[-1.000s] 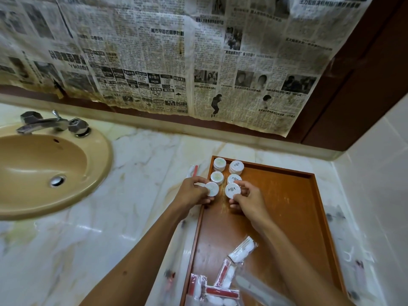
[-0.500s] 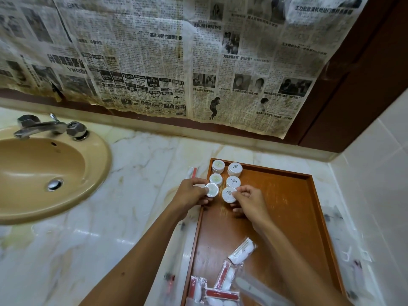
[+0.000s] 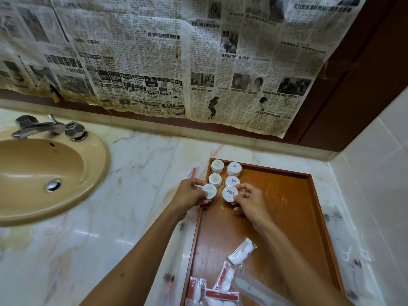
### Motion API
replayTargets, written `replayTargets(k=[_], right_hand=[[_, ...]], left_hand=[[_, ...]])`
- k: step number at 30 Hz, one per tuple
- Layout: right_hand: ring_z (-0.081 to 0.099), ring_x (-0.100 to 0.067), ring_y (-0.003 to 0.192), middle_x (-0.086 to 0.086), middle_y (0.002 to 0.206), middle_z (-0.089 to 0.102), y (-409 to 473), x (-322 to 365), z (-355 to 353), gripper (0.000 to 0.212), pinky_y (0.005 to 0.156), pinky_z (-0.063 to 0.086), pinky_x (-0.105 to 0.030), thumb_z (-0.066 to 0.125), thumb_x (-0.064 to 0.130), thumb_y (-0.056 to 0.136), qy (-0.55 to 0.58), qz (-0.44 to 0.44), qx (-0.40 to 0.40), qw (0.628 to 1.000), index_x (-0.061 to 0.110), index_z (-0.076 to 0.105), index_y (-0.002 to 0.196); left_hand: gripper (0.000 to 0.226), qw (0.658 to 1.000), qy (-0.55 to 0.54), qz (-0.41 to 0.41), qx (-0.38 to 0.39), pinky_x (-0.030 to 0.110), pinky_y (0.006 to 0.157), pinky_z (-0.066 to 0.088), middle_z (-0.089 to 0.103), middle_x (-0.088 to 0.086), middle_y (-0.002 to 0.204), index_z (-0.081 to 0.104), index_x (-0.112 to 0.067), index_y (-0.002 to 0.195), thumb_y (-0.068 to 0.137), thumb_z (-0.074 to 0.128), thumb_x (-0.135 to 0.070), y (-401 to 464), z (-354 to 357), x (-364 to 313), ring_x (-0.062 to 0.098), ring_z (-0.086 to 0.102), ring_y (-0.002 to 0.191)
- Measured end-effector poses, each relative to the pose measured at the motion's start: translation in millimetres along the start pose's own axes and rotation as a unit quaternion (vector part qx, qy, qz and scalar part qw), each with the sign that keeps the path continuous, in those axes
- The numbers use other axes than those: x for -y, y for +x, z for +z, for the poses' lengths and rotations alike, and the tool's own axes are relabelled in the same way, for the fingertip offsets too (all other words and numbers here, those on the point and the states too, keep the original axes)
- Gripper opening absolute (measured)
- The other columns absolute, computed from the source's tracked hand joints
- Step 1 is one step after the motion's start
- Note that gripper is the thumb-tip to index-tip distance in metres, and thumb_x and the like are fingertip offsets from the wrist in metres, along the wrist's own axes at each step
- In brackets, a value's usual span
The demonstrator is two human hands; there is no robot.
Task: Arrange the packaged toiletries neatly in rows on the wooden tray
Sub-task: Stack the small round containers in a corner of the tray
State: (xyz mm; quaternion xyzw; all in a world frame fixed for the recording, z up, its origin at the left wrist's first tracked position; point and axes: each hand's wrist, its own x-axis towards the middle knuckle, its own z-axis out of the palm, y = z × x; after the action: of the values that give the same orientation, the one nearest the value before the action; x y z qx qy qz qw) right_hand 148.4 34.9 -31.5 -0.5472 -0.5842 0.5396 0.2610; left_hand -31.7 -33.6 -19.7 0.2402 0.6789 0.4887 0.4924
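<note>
A wooden tray (image 3: 287, 217) lies on the marble counter at the right. Round white soap packs stand in two columns at its far left corner: stacks at the back (image 3: 217, 165) (image 3: 234, 168), then two more (image 3: 215, 179) (image 3: 232, 181). My left hand (image 3: 189, 193) pinches the front-left round pack (image 3: 209, 191) at the tray's left rim. My right hand (image 3: 249, 200) pinches the front-right round pack (image 3: 230, 193). Clear packets with cotton swabs and pads (image 3: 241, 251) (image 3: 223, 277) lie loose at the tray's near end.
A tan sink (image 3: 44, 173) with a metal tap (image 3: 44, 127) sits at the left. A wrapped toothbrush (image 3: 192, 173) lies on the counter just left of the tray. More clear packets (image 3: 346, 255) lie right of the tray by the tiled wall. Newspaper covers the wall behind.
Both hands have nudged the two front round packs slightly toward the rows behind them. The view has shifted a little; otherwise the hands keep their grip.
</note>
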Motion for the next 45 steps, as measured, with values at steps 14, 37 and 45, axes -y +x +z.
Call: replayTargets(k=[14,37,45], right_hand=[[0.065,-0.012,0.063,-0.001,0.088,0.070,34,22,-13,0.027,0.055,0.055,-0.021,0.058,0.001,0.091,-0.030,-0.011,-0.038,0.999,0.020,0.067,0.106],[0.060,-0.007,0.086,0.013,0.098,0.067,50,8,-16,0.027,0.072,0.053,-0.029,0.073,0.037,0.080,-0.290,-0.145,-0.043,0.945,0.030,0.069,0.105],[0.060,-0.023,0.087,0.000,0.104,0.065,61,31,-14,0.046,0.060,0.043,-0.031,0.066,0.045,0.077,-0.550,-0.208,0.106,0.802,0.036,0.053,0.120]], left_hand=[[0.006,0.995,0.055,0.037,-0.070,0.034,0.067,0.057,0.072,0.013,0.087,0.072,-0.002,0.087,0.083,0.069,-0.001,26,8,-26,0.021,0.061,0.062],[0.038,0.870,0.436,0.229,-0.004,0.027,0.081,0.045,0.064,-0.004,0.117,0.071,-0.023,0.112,0.077,0.074,-0.035,68,11,-22,0.014,0.051,0.104],[0.031,0.714,0.624,0.301,0.097,0.028,0.062,0.037,0.060,0.002,0.090,0.065,-0.026,0.107,0.080,0.069,-0.040,69,14,-42,0.020,0.046,0.100]])
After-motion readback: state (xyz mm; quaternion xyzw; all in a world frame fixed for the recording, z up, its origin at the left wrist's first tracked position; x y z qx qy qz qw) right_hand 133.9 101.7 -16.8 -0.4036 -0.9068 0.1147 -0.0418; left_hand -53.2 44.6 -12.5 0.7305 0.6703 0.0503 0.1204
